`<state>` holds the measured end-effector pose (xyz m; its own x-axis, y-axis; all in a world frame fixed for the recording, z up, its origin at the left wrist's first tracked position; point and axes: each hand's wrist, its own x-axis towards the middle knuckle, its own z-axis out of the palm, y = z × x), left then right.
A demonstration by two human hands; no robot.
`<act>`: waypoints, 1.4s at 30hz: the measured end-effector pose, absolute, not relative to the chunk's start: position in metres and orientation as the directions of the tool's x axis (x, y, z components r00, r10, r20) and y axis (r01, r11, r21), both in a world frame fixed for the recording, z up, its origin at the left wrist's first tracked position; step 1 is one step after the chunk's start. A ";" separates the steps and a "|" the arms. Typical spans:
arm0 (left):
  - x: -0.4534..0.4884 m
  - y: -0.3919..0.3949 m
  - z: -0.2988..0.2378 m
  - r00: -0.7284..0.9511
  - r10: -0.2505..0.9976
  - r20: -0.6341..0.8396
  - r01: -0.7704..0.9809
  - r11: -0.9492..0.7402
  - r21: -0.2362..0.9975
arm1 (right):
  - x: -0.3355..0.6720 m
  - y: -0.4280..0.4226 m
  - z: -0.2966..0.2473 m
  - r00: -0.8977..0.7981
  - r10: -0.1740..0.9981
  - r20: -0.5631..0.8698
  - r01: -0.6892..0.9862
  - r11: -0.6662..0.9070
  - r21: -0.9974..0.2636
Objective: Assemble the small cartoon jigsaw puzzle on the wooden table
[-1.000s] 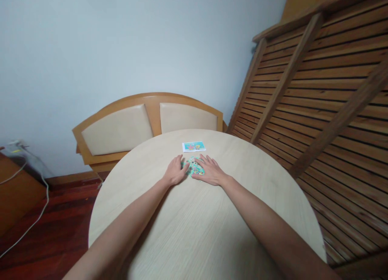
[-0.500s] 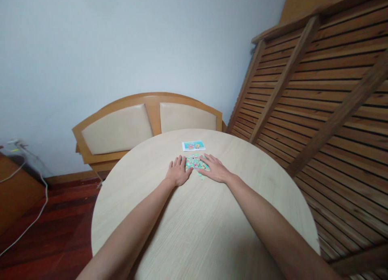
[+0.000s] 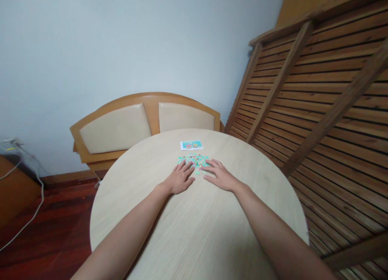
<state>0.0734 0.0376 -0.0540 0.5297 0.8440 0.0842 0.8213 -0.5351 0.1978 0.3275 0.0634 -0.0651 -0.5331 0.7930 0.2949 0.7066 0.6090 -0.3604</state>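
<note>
A loose pile of small jigsaw puzzle pieces (image 3: 197, 159), mostly turquoise with bits of pink, yellow and white, lies on the round table. My left hand (image 3: 181, 178) rests palm down at the pile's near left side, fingers spread, its fingertips over some pieces. At the near right side is my right hand (image 3: 220, 175), also palm down with fingers apart, the tips touching or just above the edge pieces. Neither hand grips anything. Just beyond the pile lies a picture card (image 3: 191, 145), turquoise with a pink and a yellow cartoon figure and a white border.
The pale wooden round table (image 3: 194, 231) fills the middle. Behind it stands a headboard (image 3: 118, 128) with cream panels against the wall. A slatted wooden frame (image 3: 303, 110) leans at the right. A white cable (image 3: 39, 207) hangs at the left over the red floor.
Both hands have drawn back towards me, the left from the pile's side to its near edge. The pile has spread wider, with pieces further left. The card appears unmoved on the table.
</note>
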 end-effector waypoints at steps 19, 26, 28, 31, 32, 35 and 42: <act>0.079 0.037 -0.060 0.625 0.742 0.240 0.744 -0.660 0.106 | 0.321 0.058 -0.061 -0.468 0.860 0.202 0.794 0.510 -0.332; 0.089 0.039 -0.056 0.646 0.738 0.196 0.723 -0.674 0.152 | 0.342 0.067 -0.060 -0.456 0.823 0.339 0.758 0.559 -0.336; 0.092 0.038 -0.054 0.660 0.722 0.209 0.708 -0.690 0.147 | 0.347 0.066 -0.055 -0.463 0.820 0.337 0.761 0.563 -0.323; 0.090 0.033 -0.050 0.686 0.680 0.261 0.672 -0.729 0.132 | 0.351 0.063 -0.048 -0.448 0.830 0.330 0.775 0.546 -0.319; 0.089 0.031 -0.048 0.701 0.657 0.278 0.649 -0.749 0.132 | 0.351 0.062 -0.045 -0.444 0.835 0.326 0.774 0.540 -0.329; 0.086 0.027 -0.045 0.752 0.582 0.309 0.567 -0.811 0.145 | 0.352 0.059 -0.039 -0.495 0.828 0.265 0.724 0.561 -0.401; 0.091 0.026 -0.045 0.787 0.544 0.291 0.521 -0.838 0.160 | 0.339 0.047 -0.028 -0.691 0.705 0.160 0.520 0.639 -0.566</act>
